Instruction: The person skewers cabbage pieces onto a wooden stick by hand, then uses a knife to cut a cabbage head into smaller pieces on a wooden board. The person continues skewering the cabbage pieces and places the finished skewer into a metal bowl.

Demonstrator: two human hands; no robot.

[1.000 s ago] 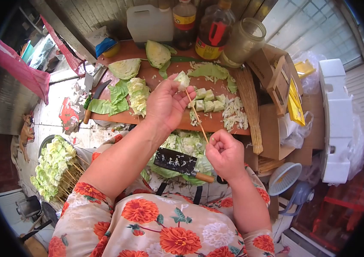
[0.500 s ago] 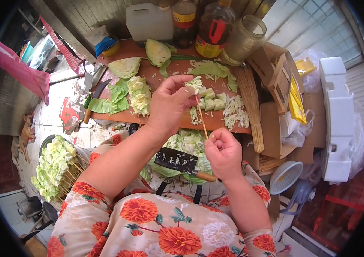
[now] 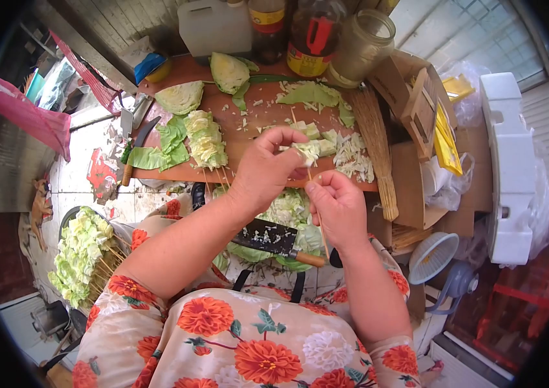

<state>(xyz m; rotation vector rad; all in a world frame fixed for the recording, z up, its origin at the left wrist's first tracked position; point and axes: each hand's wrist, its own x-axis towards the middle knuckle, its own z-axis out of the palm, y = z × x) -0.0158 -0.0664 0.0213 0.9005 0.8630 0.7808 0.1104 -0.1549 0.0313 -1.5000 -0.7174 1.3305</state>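
My left hand pinches a cabbage piece above the front of the orange board. A thin wooden skewer runs through the piece, its tip poking out beyond. Just below, my right hand has its fingers closed round the skewer. Cut cabbage chunks and shreds lie on the board behind my hands. To their left rest finished cabbage skewers. A black cleaver with a wooden handle lies over a container of cabbage below my hands.
Cabbage wedges, a jug, bottles and a glass jar line the back. A straw whisk and cardboard boxes stand right. Several cabbage skewers fill a container at left, near a curved knife.
The cabbage piece has slid down the skewer, whose tip now shows beyond it. My right hand has moved up closer to my left hand. The view has shifted slightly.
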